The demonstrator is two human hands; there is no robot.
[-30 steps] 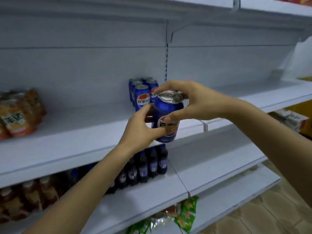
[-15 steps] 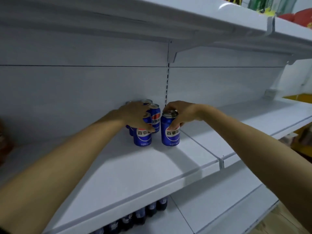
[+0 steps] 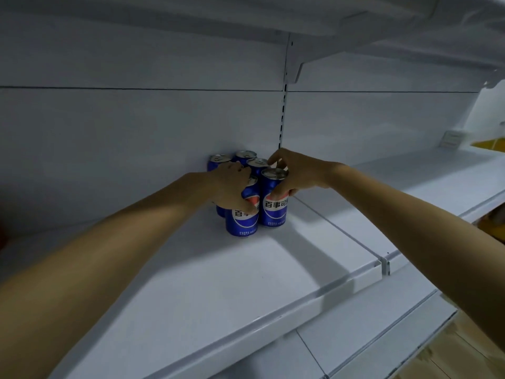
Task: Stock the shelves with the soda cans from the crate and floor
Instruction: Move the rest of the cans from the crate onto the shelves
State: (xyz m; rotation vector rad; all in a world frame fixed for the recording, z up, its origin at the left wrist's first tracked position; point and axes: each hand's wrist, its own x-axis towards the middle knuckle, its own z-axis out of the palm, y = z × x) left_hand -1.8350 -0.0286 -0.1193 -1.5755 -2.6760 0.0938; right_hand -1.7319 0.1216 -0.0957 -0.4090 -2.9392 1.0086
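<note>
Blue soda cans cluster upright at the back of the white shelf (image 3: 246, 283), long axes vertical, tabs up. My right hand (image 3: 297, 173) clasps the front right can (image 3: 274, 207), label facing me; my left hand (image 3: 232, 187) wraps the front left can (image 3: 242, 220) touching it; three rear cans (image 3: 246, 155) stand behind

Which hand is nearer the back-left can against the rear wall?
Left. The left hand lies just in front of the back-left can, gripping the front-left can. The right hand is across the cluster, gripping the front-right can.
</note>
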